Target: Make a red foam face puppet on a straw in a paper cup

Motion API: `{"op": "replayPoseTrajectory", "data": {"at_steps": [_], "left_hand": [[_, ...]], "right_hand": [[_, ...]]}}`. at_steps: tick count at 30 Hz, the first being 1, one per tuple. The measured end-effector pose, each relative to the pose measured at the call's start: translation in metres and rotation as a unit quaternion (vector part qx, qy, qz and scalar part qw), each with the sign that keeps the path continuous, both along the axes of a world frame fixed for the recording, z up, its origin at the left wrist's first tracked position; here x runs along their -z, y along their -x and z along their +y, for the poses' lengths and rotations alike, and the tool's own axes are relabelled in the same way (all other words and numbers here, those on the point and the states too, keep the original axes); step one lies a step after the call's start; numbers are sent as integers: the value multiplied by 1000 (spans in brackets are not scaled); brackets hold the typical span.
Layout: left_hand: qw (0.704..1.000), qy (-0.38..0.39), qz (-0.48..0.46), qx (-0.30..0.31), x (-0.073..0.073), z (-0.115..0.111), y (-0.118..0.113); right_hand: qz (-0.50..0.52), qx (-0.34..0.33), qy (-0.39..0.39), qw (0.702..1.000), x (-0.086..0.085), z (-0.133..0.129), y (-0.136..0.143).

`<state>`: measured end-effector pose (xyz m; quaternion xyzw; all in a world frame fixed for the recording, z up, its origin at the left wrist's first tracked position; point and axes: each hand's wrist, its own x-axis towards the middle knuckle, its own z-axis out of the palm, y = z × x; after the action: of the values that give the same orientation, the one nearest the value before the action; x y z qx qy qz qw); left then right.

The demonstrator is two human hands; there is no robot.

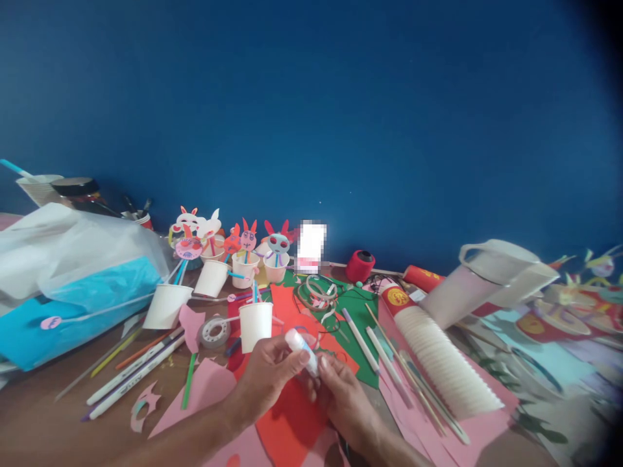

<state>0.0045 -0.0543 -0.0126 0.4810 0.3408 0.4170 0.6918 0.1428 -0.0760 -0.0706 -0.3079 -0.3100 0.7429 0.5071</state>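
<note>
Between my two hands is a white glue stick (pixel 302 349), tilted with its upper end pointing away from me. My left hand (pixel 267 371) is closed around its upper part, thumb along the side. The fingers of my right hand (pixel 342 392) pinch its lower end. Beneath them lie sheets of red paper (pixel 292 421) over pink and green paper (pixel 359 311). Just beyond my left hand stands a white paper cup (pixel 256 326) with coloured straws in it. A roll of tape (pixel 215 332) lies to the left of that cup.
Paper animal faces on straws stand in cups (pixel 246 267) along the back. Markers (pixel 136 370) lie at left, beside a plastic bag (pixel 97 259). On the right are a sleeve of stacked cups (pixel 442 357), sticks, pens and a white pitcher (pixel 467 282). A blue wall closes the back.
</note>
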Motion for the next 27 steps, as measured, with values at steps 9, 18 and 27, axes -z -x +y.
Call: {"op": "replayPoseTrajectory", "data": {"at_steps": [9, 18, 27], "left_hand": [[1000, 0, -3, 16, 7, -1, 0], [996, -44, 74, -31, -6, 8, 14], [982, -78, 139, -103, -14, 11, 45]], "right_hand": [[28, -13, -2, 1000, 7, -1, 4], [-13, -13, -53, 998, -6, 11, -18], [-213, 46, -122, 968, -27, 32, -61]]}}
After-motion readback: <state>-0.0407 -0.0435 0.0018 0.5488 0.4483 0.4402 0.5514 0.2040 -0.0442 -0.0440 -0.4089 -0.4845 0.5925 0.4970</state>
